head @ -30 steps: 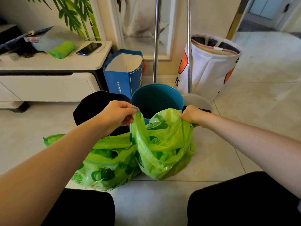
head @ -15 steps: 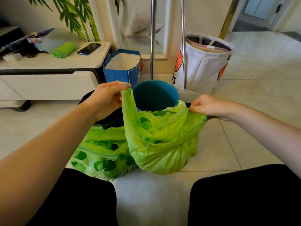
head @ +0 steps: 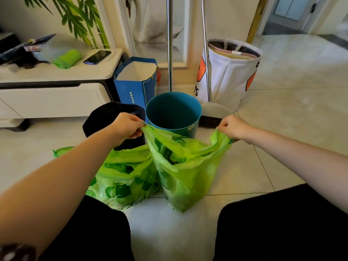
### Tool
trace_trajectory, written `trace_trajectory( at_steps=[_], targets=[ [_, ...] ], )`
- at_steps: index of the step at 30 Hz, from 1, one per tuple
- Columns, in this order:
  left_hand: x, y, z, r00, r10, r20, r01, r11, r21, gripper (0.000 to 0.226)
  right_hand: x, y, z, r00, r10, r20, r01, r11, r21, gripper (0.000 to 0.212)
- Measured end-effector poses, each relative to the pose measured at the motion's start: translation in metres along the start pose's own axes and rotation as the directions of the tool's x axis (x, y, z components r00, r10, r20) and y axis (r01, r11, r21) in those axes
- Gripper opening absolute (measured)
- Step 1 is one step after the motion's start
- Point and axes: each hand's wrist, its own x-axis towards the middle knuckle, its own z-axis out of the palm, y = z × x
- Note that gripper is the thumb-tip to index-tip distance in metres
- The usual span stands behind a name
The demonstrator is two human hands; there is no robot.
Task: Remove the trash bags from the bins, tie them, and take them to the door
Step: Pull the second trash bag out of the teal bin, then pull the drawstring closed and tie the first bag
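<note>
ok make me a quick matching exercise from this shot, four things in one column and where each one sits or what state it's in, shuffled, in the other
Things:
1. teal bin
2. phone
3. green bag in front
4. second green bag

Places or states:
A. lying on the white cabinet top
B. resting on the floor, not held
C. standing with no bag inside
D. stretched open between the left hand and the right hand

Pairs: 1-C, 2-A, 3-D, 4-B

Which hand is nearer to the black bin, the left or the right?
Left. The left hand is directly in front of the black bin, overlapping it; the right hand is beyond the teal bin.
</note>
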Motion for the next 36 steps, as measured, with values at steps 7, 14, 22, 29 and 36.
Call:
trace_trajectory(
  at_steps=[7,14,22,29,36],
  targets=[
    [0.003,-0.002,-0.03,0.998,-0.055,0.037,0.048,0.983,0.177,0.011,0.011,0.029,-0.022,0.972,0.113,0.204,-0.16,0.96,0.231,0.015],
    [-0.001,0.0,-0.028,0.975,-0.114,0.188,0.044,0.939,0.341,0.018,0.007,0.025,-0.026,0.916,0.203,0.346,-0.195,0.979,-0.06,0.036],
    [-0.008,0.007,-0.032,0.995,0.014,0.1,-0.053,0.916,0.397,0.03,-0.006,0.015,-0.035,0.874,0.27,0.404,-0.21,0.96,-0.188,0.011],
    [-0.016,0.02,-0.028,0.991,0.102,0.087,-0.107,0.993,0.056,0.026,-0.014,-0.01,-0.037,0.971,0.044,0.235,-0.14,0.903,0.407,0.019],
    [-0.028,0.04,-0.027,0.982,0.179,0.056,-0.171,0.978,-0.118,0.02,-0.03,-0.048,-0.048,0.99,0.096,0.107,-0.143,0.699,0.7,0.025]
  ],
)
